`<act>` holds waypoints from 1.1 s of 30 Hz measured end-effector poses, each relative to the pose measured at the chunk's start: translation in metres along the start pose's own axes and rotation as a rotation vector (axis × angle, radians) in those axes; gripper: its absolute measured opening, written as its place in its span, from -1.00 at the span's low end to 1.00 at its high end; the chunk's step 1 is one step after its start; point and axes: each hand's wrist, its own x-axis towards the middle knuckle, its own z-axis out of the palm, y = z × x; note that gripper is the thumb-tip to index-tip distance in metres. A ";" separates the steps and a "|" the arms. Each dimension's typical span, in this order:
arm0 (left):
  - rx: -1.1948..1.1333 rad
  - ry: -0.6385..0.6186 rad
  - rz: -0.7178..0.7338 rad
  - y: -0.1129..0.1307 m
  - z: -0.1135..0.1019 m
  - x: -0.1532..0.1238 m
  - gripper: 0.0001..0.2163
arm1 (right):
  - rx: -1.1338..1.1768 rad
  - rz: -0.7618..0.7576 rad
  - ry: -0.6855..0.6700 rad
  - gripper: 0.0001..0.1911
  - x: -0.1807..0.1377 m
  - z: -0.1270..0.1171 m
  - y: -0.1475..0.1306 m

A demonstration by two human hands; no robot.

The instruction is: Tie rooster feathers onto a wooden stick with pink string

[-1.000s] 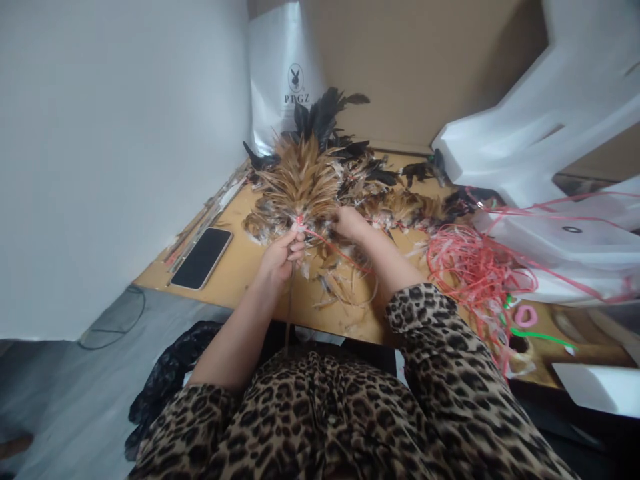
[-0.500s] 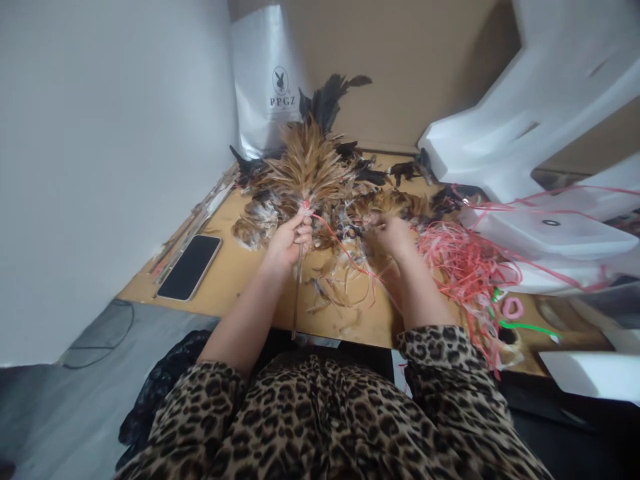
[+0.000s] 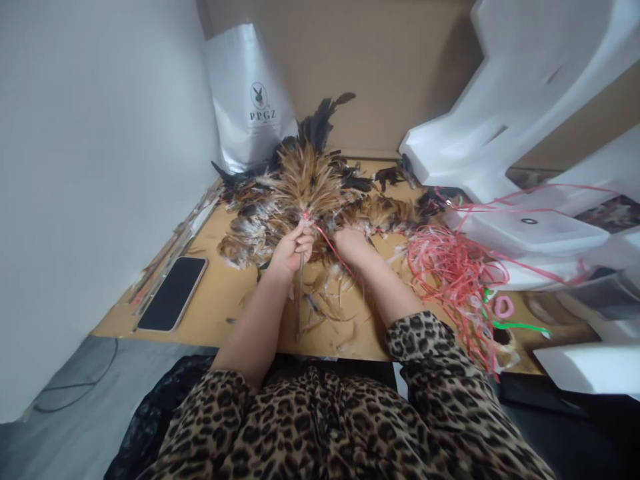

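Note:
My left hand (image 3: pixel 294 252) is closed around the thin stick (image 3: pixel 299 307) of a feather duster, just below its head. The duster's tan feathers (image 3: pixel 306 177) fan out upward, with long black feathers (image 3: pixel 316 127) at the tip. At the base is a red binding (image 3: pixel 305 217), from which a red plastic strand (image 3: pixel 327 241) runs down to the right, passing under my right forearm. To the right of the duster, my right hand (image 3: pixel 353 245) is curled in at the edge of the loose feathers (image 3: pixel 377 212). Its fingertips are hidden, so what they hold does not show.
A phone (image 3: pixel 173 293) lies at the left, beside thin sticks (image 3: pixel 175 237) along the wall. A tangle of red strands (image 3: pixel 445 263) spreads at the right, near white foam pieces (image 3: pixel 530 233). A silver bag (image 3: pixel 250 100) stands behind. Feather scraps (image 3: pixel 325 303) litter the front.
My right hand has moved left from the feather pile, closer to the duster's base. My left hand keeps its grip on the stick. The whole view has shifted slightly.

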 end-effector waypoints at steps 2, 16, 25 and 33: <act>0.008 0.031 0.016 0.001 -0.002 0.000 -0.88 | -0.009 0.051 -0.013 -0.71 0.000 0.002 -0.001; 0.172 0.112 0.127 -0.012 0.003 0.001 -0.94 | 1.827 0.357 0.436 -0.63 -0.023 -0.009 0.042; 0.450 0.144 0.330 -0.036 0.012 -0.004 -0.93 | 1.963 0.296 0.288 -0.61 -0.017 -0.020 -0.022; 0.493 0.150 0.417 -0.050 0.016 -0.006 -0.85 | 1.980 0.325 0.313 -0.58 -0.015 -0.010 -0.024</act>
